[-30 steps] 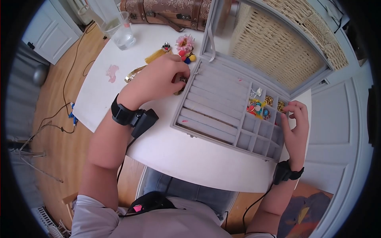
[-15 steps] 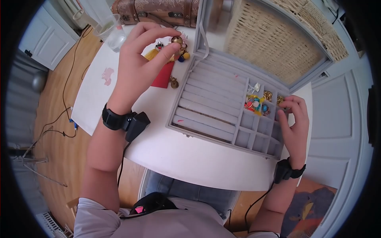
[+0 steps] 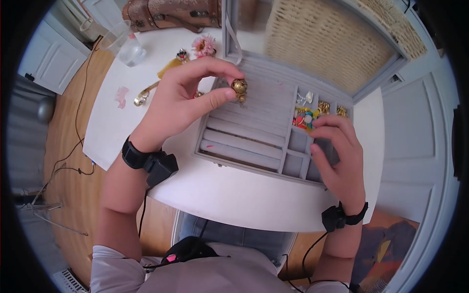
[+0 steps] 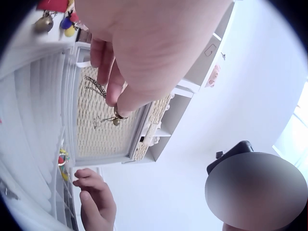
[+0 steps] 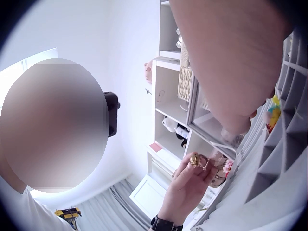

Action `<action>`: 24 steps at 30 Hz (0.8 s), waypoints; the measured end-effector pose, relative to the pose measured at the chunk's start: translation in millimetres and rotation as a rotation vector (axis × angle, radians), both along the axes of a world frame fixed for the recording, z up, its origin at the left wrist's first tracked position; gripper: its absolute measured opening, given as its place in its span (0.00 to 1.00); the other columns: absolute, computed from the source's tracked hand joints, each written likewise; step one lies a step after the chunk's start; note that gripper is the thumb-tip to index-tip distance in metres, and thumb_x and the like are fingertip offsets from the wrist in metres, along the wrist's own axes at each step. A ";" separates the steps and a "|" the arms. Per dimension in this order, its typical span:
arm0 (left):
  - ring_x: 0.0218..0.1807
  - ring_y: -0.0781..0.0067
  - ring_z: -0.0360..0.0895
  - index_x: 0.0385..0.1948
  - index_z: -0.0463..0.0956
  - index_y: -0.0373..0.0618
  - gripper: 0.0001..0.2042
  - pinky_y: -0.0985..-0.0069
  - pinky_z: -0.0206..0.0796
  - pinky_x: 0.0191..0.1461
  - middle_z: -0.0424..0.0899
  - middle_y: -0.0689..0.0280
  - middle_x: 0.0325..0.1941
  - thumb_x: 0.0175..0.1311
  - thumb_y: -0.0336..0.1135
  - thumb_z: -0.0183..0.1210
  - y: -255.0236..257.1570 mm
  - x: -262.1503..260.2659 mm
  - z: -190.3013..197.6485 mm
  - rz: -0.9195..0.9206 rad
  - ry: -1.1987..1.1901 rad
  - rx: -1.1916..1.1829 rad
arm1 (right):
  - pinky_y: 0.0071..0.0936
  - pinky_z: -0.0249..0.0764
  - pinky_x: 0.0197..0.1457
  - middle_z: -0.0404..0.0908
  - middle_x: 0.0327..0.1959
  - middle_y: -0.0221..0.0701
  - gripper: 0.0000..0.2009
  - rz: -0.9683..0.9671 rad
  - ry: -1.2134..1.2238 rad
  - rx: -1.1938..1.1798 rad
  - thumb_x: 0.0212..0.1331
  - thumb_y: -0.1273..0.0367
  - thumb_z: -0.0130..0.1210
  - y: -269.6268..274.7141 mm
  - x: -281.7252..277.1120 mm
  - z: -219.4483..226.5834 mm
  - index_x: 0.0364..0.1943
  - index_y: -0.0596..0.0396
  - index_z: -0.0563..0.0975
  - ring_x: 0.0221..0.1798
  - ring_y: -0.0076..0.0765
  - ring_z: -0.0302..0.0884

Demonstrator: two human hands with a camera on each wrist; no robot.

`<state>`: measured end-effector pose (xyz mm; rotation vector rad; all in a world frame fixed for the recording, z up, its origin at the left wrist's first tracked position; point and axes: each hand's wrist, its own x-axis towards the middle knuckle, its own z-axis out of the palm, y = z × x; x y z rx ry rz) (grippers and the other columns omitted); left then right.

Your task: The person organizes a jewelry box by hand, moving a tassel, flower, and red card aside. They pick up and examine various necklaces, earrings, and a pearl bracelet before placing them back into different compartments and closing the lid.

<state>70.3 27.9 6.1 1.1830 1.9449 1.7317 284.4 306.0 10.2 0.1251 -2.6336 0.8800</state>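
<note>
My left hand [image 3: 178, 93] pinches a round gold bell-like ornament [image 3: 239, 87] between thumb and fingertips, over the padded rows of a grey jewelry box [image 3: 234, 170]. In the left wrist view a dark chain [image 4: 96, 87] and a small bell [image 4: 116, 122] dangle by those fingers. Loosely bent and holding nothing, my right hand [image 3: 342, 156] hovers over the box's small compartments. Those hold colourful beaded jewelry [image 3: 303, 118], gold chains [image 3: 323, 106] and a pale pearly piece [image 3: 307, 97]. The box's lid [image 3: 312, 51], with a see-through panel, stands raised behind.
On the white table [image 3: 215, 205], left of the box, lie a pink flower [image 3: 203, 46], a yellow tassel [image 3: 168, 69] and a gold band [image 3: 141, 98]. A clear cup [image 3: 131, 52] and a brown patterned case [image 3: 171, 15] stand farther back. A brass bell [image 4: 44, 24] lies beside the box.
My left hand has lifted the gold ornament from the table beside the box and carried it rightward over the padded rows. My right hand has shifted from the box's right edge to above the compartments.
</note>
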 end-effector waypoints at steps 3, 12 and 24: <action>0.63 0.64 0.81 0.52 0.85 0.41 0.12 0.63 0.71 0.71 0.87 0.64 0.57 0.70 0.26 0.73 7.2 11.1 -7.1 -0.125 -0.012 0.079 | 0.47 0.75 0.68 0.80 0.63 0.38 0.17 0.102 -0.035 -0.012 0.54 0.78 0.69 -13.5 0.4 10.2 0.49 0.54 0.85 0.67 0.54 0.76; 0.60 0.55 0.84 0.48 0.84 0.41 0.14 0.59 0.74 0.67 0.90 0.62 0.48 0.63 0.25 0.75 16.9 30.2 -9.1 -0.258 0.222 -0.009 | 0.53 0.72 0.74 0.77 0.67 0.43 0.25 0.402 -0.052 -0.137 0.52 0.77 0.70 -32.3 -6.0 1.2 0.59 0.49 0.86 0.70 0.58 0.73; 0.55 0.60 0.84 0.46 0.84 0.42 0.13 0.66 0.75 0.60 0.87 0.61 0.51 0.63 0.29 0.76 20.7 34.7 -12.8 -0.189 0.318 -0.020 | 0.51 0.75 0.71 0.78 0.63 0.41 0.27 0.417 -0.061 -0.179 0.52 0.78 0.70 -34.3 -7.3 5.0 0.61 0.57 0.85 0.66 0.56 0.75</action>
